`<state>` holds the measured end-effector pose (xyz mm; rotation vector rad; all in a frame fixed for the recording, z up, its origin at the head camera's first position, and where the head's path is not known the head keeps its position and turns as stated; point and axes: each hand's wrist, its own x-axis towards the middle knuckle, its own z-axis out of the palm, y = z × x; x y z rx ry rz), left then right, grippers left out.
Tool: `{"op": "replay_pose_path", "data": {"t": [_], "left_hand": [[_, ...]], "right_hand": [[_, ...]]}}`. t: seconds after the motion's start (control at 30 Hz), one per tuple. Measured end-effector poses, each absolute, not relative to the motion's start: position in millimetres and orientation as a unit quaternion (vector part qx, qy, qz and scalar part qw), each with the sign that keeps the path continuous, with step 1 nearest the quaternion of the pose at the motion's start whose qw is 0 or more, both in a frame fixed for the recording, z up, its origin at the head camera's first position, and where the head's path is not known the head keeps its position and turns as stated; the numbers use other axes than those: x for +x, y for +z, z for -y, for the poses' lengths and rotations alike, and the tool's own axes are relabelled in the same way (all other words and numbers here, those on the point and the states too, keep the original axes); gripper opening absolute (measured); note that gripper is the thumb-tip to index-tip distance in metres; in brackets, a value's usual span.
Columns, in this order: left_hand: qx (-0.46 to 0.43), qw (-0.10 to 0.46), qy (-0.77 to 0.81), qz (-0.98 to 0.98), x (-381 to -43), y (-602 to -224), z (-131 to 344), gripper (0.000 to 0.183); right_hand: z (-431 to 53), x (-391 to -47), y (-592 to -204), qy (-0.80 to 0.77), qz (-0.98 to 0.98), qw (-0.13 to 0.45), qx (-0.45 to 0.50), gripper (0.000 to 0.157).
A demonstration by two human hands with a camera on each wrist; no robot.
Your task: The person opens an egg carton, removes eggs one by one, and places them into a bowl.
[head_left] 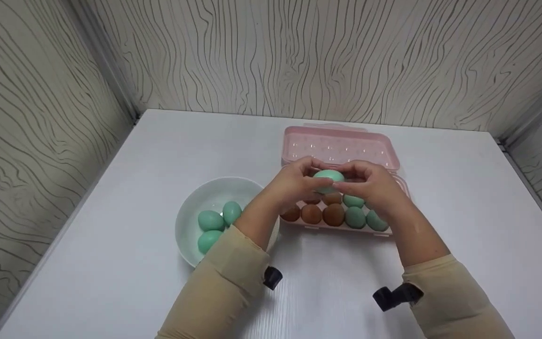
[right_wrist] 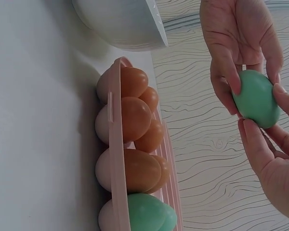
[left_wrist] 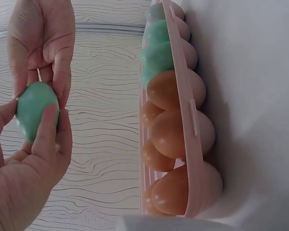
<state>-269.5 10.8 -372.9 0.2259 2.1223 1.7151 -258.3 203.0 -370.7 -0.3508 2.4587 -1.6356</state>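
Note:
A green egg (head_left: 329,175) is held up over the egg carton between both hands. My left hand (head_left: 292,186) pinches its left end with thumb and fingers, and my right hand (head_left: 378,188) grips the right end. Close up in the left wrist view, the egg (left_wrist: 37,109) sits between the fingertips of the two hands, clear of the carton. Below stands the pink egg carton (left_wrist: 191,134), its lid (head_left: 339,146) folded back. Brown eggs (head_left: 333,215) fill cups on its left side and green eggs (head_left: 355,218) sit to the right. My hands hide the back cups.
Left of the carton, a white bowl (head_left: 184,228) holds green eggs (head_left: 211,220); my left forearm covers part of it. Both stand on a white table (head_left: 125,263), with wood-patterned panels (head_left: 271,61) behind and at the sides.

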Motion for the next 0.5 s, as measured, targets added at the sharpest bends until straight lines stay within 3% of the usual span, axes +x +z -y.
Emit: {"op": "replay_pose_path", "data": {"t": [0.5], "left_hand": [[0.077, 0.197, 0.590, -0.779, -275, -353, 20, 0.021]], "right_hand": [[-216, -257, -371, -0.571, -0.812, 0.112, -0.053, 0.045]]}}
